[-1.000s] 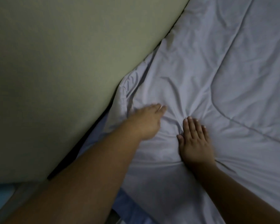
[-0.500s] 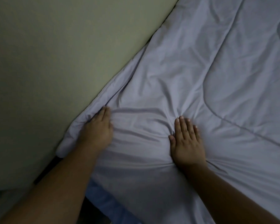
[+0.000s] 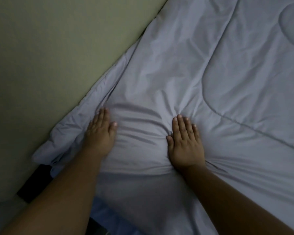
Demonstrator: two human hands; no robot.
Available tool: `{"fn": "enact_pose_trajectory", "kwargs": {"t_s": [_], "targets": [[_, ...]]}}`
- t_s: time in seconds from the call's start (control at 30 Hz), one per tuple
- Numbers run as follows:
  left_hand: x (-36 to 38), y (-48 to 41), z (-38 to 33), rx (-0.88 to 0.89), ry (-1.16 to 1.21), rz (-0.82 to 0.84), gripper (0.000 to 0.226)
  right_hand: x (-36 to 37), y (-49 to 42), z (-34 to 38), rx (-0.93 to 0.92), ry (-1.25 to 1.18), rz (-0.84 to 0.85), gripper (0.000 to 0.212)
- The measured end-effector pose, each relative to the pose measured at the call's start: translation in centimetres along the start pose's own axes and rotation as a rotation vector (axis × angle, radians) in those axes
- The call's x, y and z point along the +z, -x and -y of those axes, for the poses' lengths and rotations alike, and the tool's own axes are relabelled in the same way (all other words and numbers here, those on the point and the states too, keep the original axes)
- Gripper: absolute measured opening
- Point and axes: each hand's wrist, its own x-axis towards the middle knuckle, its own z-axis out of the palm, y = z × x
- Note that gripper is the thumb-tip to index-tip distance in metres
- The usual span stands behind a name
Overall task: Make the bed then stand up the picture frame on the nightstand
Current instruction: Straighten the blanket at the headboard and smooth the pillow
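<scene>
A pale grey-lilac quilted comforter [image 3: 210,73] covers the bed and fills most of the view. Its corner lies bunched against the wall at the lower left. My left hand [image 3: 101,133] rests flat on the comforter near that wall-side edge, fingers together, holding nothing. My right hand [image 3: 185,143] presses flat on the cloth a little to the right, with folds radiating from under its palm. Wrinkles run between the two hands. The picture frame and the nightstand are out of view.
A plain greenish wall [image 3: 49,56] runs diagonally along the bed's left side. A dark gap [image 3: 34,184] shows between wall and bed at the lower left. A blue sheet [image 3: 105,211] peeks out below the comforter's near edge.
My left hand slid from beside the right hand out toward the wall, spreading the bunched comforter edge flat along it. My right hand stayed pressed in place.
</scene>
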Motion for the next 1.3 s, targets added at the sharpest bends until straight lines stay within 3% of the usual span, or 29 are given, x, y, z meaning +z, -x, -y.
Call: {"fn": "enact_pose_trajectory", "kwargs": {"t_s": [0.23, 0.4, 0.53, 0.77, 1.1, 1.3], "targets": [[-1.8, -1.1, -1.3, -0.184, -0.025, 0.118, 0.067, -1.3, -0.2, 0.1, -0.014, -0.055, 0.067, 0.058], [-5.0, -0.6, -7.0, -0.091, -0.058, 0.088, 0.067, -5.7, -1.0, -1.4, -0.038, -0.149, 0.086, 0.059], [-7.2, 0.2, -15.4, -0.006, -0.098, -0.022, 0.066, -10.2, -2.1, -6.9, -0.019, -0.174, 0.019, 0.063], [-7.7, 3.9, -36.5, 0.170, -0.032, -0.072, 0.066, -21.3, 0.1, -25.7, 0.131, -0.127, -0.078, 0.063], [0.7, 13.2, -72.1, 0.516, 0.103, 0.001, 0.064, -33.9, 11.8, -57.6, 0.453, 0.078, -0.140, 0.063], [5.8, 16.3, -83.2, 0.663, 0.040, 0.039, 0.063, -34.8, 16.2, -67.6, 0.602, 0.090, -0.165, 0.062]]}}
